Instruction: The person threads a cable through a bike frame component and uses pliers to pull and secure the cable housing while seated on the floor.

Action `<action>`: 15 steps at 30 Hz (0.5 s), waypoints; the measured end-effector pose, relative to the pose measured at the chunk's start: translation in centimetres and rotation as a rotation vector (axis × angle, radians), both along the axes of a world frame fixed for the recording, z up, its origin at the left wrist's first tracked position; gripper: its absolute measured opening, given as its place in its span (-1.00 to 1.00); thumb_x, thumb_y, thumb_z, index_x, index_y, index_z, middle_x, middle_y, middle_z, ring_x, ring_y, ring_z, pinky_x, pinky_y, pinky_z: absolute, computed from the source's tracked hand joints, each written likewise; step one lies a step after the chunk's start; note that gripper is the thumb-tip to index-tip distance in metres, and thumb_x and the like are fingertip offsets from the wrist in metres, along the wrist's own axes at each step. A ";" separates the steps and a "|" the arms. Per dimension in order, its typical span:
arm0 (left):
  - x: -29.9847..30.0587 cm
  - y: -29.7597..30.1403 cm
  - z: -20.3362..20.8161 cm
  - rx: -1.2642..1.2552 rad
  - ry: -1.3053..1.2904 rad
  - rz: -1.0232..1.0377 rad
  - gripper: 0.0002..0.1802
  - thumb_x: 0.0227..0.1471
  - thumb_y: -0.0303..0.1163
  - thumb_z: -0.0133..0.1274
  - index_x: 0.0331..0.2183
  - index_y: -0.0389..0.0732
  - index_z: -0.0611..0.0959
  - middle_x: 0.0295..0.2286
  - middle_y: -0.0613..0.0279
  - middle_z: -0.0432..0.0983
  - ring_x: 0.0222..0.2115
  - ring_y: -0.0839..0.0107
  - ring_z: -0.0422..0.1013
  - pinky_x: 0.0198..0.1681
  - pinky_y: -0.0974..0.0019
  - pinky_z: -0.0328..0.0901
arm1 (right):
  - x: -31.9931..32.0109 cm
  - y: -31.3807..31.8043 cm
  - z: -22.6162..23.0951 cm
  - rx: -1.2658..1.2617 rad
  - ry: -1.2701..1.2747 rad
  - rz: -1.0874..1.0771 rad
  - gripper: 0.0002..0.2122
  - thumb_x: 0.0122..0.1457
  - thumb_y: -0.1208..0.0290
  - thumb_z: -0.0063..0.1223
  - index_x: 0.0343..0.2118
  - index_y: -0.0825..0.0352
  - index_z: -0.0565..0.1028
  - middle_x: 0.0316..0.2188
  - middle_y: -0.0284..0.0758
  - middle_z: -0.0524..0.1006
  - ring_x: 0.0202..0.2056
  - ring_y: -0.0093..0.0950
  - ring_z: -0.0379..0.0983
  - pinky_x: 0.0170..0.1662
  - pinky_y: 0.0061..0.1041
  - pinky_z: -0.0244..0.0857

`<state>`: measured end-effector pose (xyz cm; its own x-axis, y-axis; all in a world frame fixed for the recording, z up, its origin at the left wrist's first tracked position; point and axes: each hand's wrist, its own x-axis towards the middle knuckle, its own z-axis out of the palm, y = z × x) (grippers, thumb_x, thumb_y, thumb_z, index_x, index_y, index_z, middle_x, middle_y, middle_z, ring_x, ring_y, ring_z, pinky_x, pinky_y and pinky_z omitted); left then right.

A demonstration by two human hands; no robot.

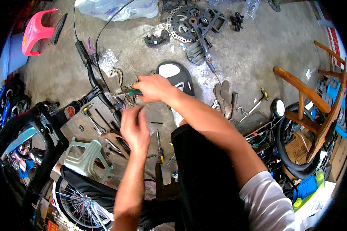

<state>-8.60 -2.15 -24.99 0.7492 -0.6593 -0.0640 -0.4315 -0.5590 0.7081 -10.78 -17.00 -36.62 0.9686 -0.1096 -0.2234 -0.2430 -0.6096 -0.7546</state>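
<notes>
At mid-frame the right hand (pixel 153 87) grips a green-handled screwdriver (pixel 128 92), fingers wrapped tight round the handle, its shaft pointing left toward the handlebar (pixel 91 75) of a small bike. The handlebar runs from the upper left down to the stem near the centre. Just below, the left hand (pixel 134 127) is blurred; its fingers are raised and loosely spread close to the bar's clamp, and whether they pinch anything cannot be told. A rusty chain (pixel 119 77) lies on the concrete floor (pixel 250 50) just above the screwdriver. A shoe (pixel 176 76) shows beyond the right hand.

Around: a disc rotor and sprocket (pixel 185 23) at top centre, a pink stool (pixel 34 30) at upper left, grey gloves (pixel 223 98) right of centre, a wooden chair (pixel 316 96) at the right edge with a tyre (pixel 289 154) under it. A pale green rack (pixel 86 156) sits over the spoked wheel (pixel 77 204) at lower left. Loose tools lie on the floor below the left hand.
</notes>
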 end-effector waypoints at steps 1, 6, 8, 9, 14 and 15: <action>0.4 -4.4 0.8 -0.059 0.025 -0.201 -0.87 0.09 -0.61 0.15 -0.25 -0.31 0.66 -0.38 0.08 0.54 -0.39 0.16 0.47 -0.26 0.25 0.37 | -0.4 0.2 -1.7 -0.003 -0.094 -0.020 -0.66 -0.04 0.28 0.24 -0.15 0.21 0.62 -0.23 -0.10 0.55 -0.20 -0.05 0.58 -0.15 -0.09 0.48; -2.8 -17.7 -4.1 -0.011 -0.253 -1.080 -0.77 0.08 -0.43 -0.02 -0.20 -0.24 0.59 -0.08 0.07 0.52 -0.26 0.10 0.57 -0.22 0.10 0.49 | 0.5 -0.3 2.0 0.052 0.060 0.092 -0.70 -0.02 0.32 0.23 -0.20 0.31 0.62 -0.21 -0.04 0.54 -0.23 -0.01 0.57 -0.14 -0.08 0.48; -4.8 -21.1 -5.6 0.094 -0.234 -1.237 -0.78 0.09 -0.45 -0.02 -0.19 -0.26 0.57 -0.06 0.03 0.50 -0.26 0.09 0.59 -0.24 0.07 0.51 | 0.0 -0.5 1.8 0.044 0.018 0.052 -0.71 -0.02 0.32 0.23 -0.23 0.32 0.62 -0.24 -0.05 0.54 -0.25 -0.03 0.57 -0.15 -0.08 0.48; -5.6 -22.2 -6.4 0.181 -0.207 -1.297 -0.78 0.09 -0.45 -0.02 -0.20 -0.27 0.57 -0.06 0.02 0.50 -0.26 0.07 0.59 -0.24 0.07 0.52 | -0.1 -0.5 1.7 0.042 -0.009 0.039 -0.72 -0.02 0.32 0.22 -0.24 0.33 0.62 -0.26 -0.06 0.54 -0.25 -0.03 0.58 -0.16 -0.08 0.48; -5.2 -22.4 -11.1 0.399 -0.248 -1.315 -0.78 0.07 -0.43 0.00 -0.22 -0.26 0.59 -0.19 0.00 0.55 -0.30 0.06 0.61 -0.26 0.02 0.53 | -0.1 -0.5 1.0 0.044 0.021 0.026 -0.72 -0.02 0.32 0.22 -0.23 0.32 0.63 -0.24 -0.06 0.55 -0.22 -0.05 0.57 -0.14 -0.08 0.47; -5.0 -21.9 -11.3 0.337 -0.298 -1.314 -0.78 0.06 -0.44 0.00 -0.29 -0.27 0.68 -0.21 0.02 0.62 -0.32 0.11 0.63 -0.29 0.10 0.55 | -0.2 -0.7 0.8 0.047 0.029 0.030 -0.72 -0.02 0.32 0.22 -0.23 0.32 0.63 -0.24 -0.06 0.55 -0.22 -0.05 0.57 -0.14 -0.08 0.47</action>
<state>-13.61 -24.07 -36.28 -0.3877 -0.8687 -0.3084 -0.8779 0.2460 0.4107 -10.98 -17.71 -35.77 0.9642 -0.0691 -0.2558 -0.2474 -0.5812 -0.7752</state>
